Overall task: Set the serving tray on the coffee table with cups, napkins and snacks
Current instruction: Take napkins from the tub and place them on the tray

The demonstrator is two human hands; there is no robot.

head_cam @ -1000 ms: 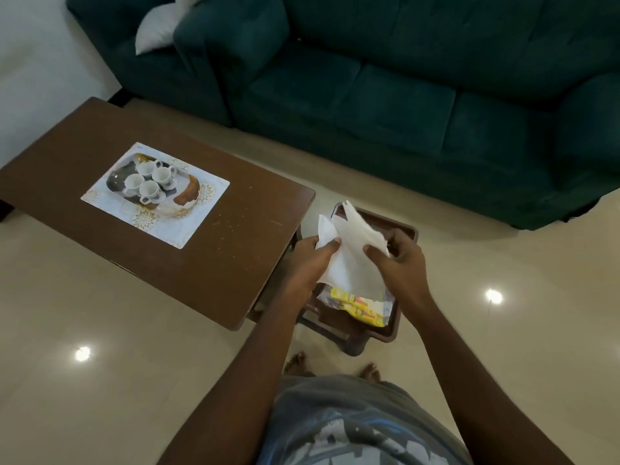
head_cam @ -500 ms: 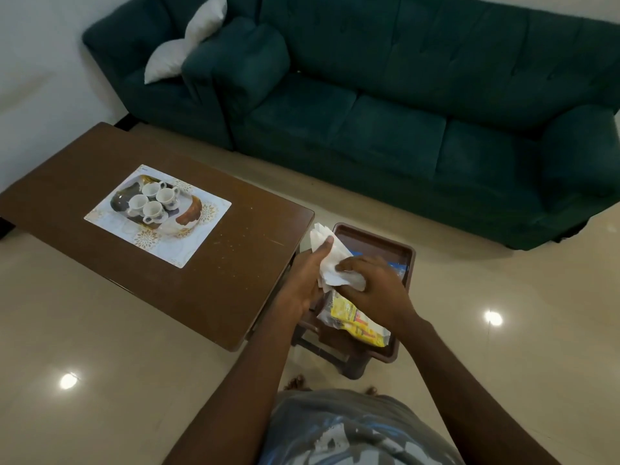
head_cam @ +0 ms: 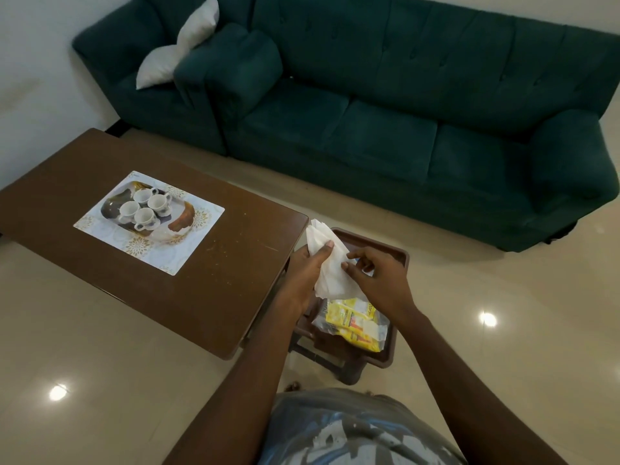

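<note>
A white paper napkin (head_cam: 330,271) is held between both hands above a small brown stool (head_cam: 391,350). My left hand (head_cam: 303,273) grips its left side with the thumb on top. My right hand (head_cam: 375,278) pinches its right edge. On the stool lie yellow snack packets (head_cam: 352,322) in clear wrap. The brown coffee table (head_cam: 208,297) stands to the left. A serving tray (head_cam: 183,219) with several white cups (head_cam: 144,209) rests on a white patterned placemat (head_cam: 198,243) on the table.
A dark green sofa (head_cam: 385,129) runs along the back, with a green cushion (head_cam: 231,68) and a white pillow (head_cam: 177,55) at its left end. Glossy beige floor tiles (head_cam: 503,330) surround the table. My bare feet show under the stool.
The napkin was spread wide between both hands, then gathered narrower. My right hand shifted from covering it to pinching its right edge. The view has tilted up toward the sofa.
</note>
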